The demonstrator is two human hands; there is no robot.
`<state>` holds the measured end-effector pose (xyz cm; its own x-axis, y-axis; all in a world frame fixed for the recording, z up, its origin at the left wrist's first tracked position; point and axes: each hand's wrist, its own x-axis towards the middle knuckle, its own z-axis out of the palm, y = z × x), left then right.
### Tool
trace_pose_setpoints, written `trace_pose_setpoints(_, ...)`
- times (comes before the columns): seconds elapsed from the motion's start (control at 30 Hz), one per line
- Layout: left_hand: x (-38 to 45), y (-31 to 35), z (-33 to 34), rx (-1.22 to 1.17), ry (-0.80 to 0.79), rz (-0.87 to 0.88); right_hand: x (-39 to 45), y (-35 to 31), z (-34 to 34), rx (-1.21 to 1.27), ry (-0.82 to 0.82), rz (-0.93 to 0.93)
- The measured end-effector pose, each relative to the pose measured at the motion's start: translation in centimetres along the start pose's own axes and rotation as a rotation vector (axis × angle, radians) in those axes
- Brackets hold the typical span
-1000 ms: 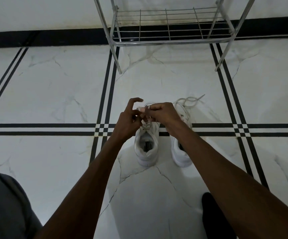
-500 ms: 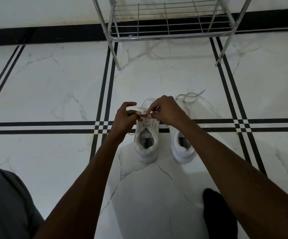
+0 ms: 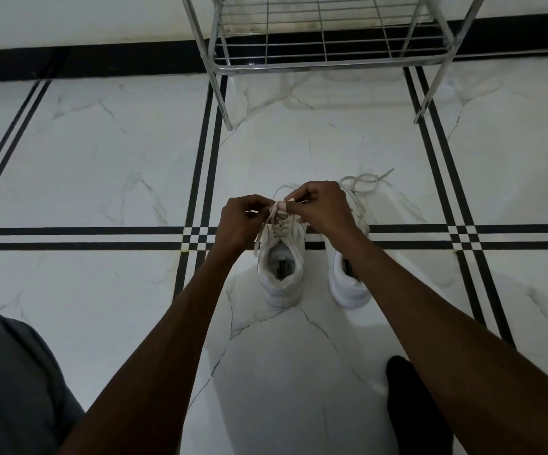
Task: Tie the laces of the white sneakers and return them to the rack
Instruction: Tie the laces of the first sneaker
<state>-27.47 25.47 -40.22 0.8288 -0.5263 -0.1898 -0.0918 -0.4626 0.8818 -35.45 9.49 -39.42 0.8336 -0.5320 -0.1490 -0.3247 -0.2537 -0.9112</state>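
Two white sneakers stand side by side on the floor, heels toward me. Over the left sneaker point(image 3: 281, 270) my left hand point(image 3: 238, 221) and my right hand point(image 3: 323, 210) each pinch a part of its white lace point(image 3: 275, 210), held up between the fingertips just above the tongue. The right sneaker point(image 3: 348, 284) is partly hidden under my right forearm; its loose lace point(image 3: 366, 180) lies spread on the floor beyond the toe. The metal wire rack point(image 3: 328, 62) stands ahead, its lowest shelf bare.
The floor is white marble tile point(image 3: 101, 159) with black double stripes. A black skirting point(image 3: 85, 62) runs along the white wall behind the rack. My grey-clad knee point(image 3: 6, 382) is at the lower left, a black-socked foot point(image 3: 413, 405) at the lower right.
The view has tilted down slightly, so shoes and hands sit lower relative to the rack. My left fingers, raised a second ago, have closed on the lace, and the hands have spread slightly apart.
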Motion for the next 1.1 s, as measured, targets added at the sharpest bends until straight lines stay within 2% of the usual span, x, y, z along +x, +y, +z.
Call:
trace_pose_setpoints(0.1, -0.2, -0.6, -0.7, 0.06, 0.067, 0.003, 0.3, 0.7, -1.3, -0.04, -0.005, 0.128)
trace_pose_setpoints(0.23, -1.3, -2.5, -2.5, 0.127, 0.125, -0.002, 0.8, 2.6, -3.7, -0.214, 0.097, 0.295)
trace_pose_setpoints(0.4, -2.2, -4.4, -3.8, 0.036, 0.123, -0.097, 0.7, 3.8, -3.6, -0.365, 0.108, 0.346)
trace_pose_setpoints(0.53, -2.8, -5.1, -3.2, 0.05, 0.15, -0.171, 0.1, 3.9, -2.7, -0.533, 0.133, 0.299)
trace_pose_setpoints(0.7, -3.1, -5.8, -2.6, 0.131, 0.2, -0.221, -0.8, 4.7, -2.5, -0.603, 0.144, 0.198)
trace_pose_setpoints(0.83, -3.1, -6.0, -2.4, 0.075, 0.227, -0.269, -1.1, 4.6, -2.3, -0.648, 0.156, 0.147)
trace_pose_setpoints(0.97, -3.2, -6.3, -2.2, 0.058, 0.245, -0.278, -1.7, 4.3, -2.0, -0.697, 0.16, 0.087)
trace_pose_setpoints(1.1, -3.1, -6.4, -2.9, 0.131, 0.184, -0.219, -2.3, 4.0, -1.9, -0.787, 0.161, 0.03)
